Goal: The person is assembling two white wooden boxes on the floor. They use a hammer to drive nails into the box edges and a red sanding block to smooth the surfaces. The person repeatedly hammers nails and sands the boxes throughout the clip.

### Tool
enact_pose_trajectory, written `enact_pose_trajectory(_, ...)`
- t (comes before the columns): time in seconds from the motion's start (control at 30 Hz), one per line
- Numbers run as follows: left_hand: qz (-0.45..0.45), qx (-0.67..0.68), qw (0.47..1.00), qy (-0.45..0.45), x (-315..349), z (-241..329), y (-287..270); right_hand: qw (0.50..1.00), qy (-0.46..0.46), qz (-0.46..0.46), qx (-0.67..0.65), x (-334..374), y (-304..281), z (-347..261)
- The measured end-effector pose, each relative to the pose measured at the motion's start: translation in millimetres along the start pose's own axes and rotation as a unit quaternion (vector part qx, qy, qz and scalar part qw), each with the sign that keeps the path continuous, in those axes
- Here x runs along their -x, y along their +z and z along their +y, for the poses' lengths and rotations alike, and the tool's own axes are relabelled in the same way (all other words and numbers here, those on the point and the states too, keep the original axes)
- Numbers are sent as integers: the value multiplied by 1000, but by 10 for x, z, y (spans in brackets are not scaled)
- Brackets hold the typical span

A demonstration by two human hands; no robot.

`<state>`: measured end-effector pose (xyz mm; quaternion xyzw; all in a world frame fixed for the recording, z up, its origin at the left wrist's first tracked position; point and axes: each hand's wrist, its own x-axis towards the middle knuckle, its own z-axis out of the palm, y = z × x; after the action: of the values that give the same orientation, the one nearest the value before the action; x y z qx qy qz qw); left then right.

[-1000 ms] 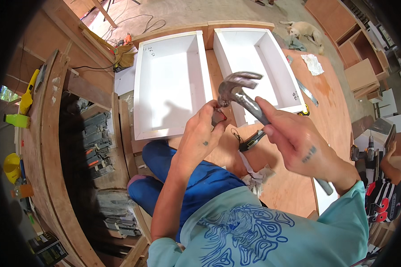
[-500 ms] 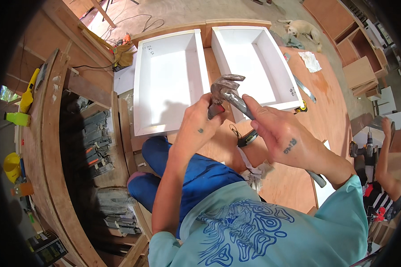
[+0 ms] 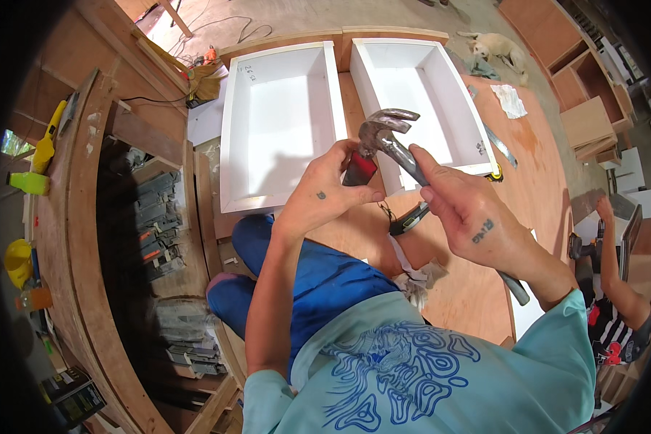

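My right hand [image 3: 470, 210] grips a claw hammer [image 3: 394, 141] close below its metal head; its handle slants back under my wrist. In my left hand [image 3: 322, 192] is a red-and-black tool handle [image 3: 359, 169], the fingers round it and the thumb stretched out; the rest of that tool is hidden. The hammer head lies against or just above the end of this handle. Beyond my hands are two white open boxes like drawers, a left box [image 3: 228, 145] and a right box [image 3: 477, 168]. A dark tool with a curved grip [image 3: 410, 218] lies below the hammer.
A plywood surface [image 3: 477, 304] carries a tape measure [image 3: 496, 173], a metal ruler [image 3: 500, 148], a white cloth [image 3: 510, 101] and crumpled paper [image 3: 423, 278]. Left is a wooden frame [image 3: 87, 253] beside stacked grey metal parts [image 3: 159, 224]. A dog [image 3: 500, 50] lies behind; another person [image 3: 615, 282] is at right.
The hammer and both hands have shifted slightly right. More of the red-and-black handle shows, and my left thumb now stretches out below it. The other person's arm at right has moved.
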<state>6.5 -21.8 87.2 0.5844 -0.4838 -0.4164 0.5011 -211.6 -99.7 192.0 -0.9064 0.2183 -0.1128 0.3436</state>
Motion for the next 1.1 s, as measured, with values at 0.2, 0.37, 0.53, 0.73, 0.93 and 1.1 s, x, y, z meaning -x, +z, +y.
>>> enact_pose_trajectory(0.2,4,-81,996,-42,-41,9,55,999,-33,7,-5,7,12,3)
enact_pose_trajectory(0.37,8,-143,989,-32,-6,102,92,1000,-14,-15,-11,-22,-29,14)
enact_pose_trajectory(0.53,35,-106,993,29,19,-75,70,998,-44,18,-37,-22,-108,-169)
enact_pose_trajectory(0.73,24,-114,993,-31,8,0,87,999,6,-30,-15,9,-104,-144)
enact_pose_trajectory(0.93,25,-54,998,14,62,-95,47,990,-119,74,-14,66,-136,-221)
enact_pose_trajectory(1.1,6,-126,992,6,-6,-104,57,999,-14,-45,-14,55,-106,-121)
